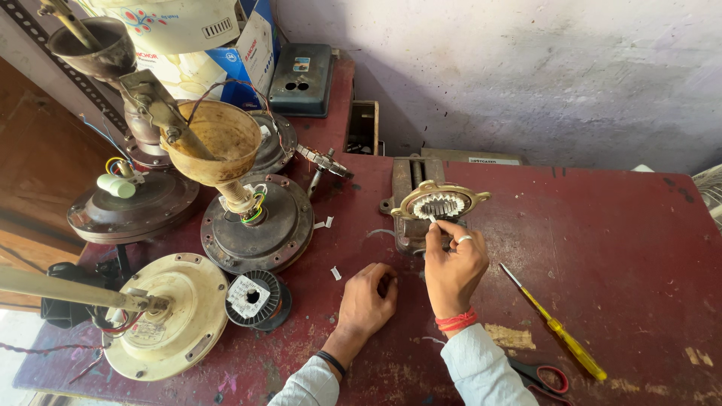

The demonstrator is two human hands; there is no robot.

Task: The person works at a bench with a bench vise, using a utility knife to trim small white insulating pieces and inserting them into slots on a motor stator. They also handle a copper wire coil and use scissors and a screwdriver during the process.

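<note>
A round toothed motor core in a brass-coloured ring (440,201) sits clamped in a small bench vise (410,225) on the dark red table (602,248). My right hand (453,263) reaches up to it and pinches a small white paper strip (431,218) at the core's near edge. There is a ring on one finger and red thread at the wrist. My left hand (368,295) rests on the table just left of the right hand, fingers curled, nothing visible in it.
Several ceiling fan motors (256,225) with rods and cups crowd the left side. A spool of copper wire (254,297) lies near my left hand. A yellow screwdriver (556,325) and red-handled scissors (543,376) lie at the right. White paper scraps (335,274) dot the table.
</note>
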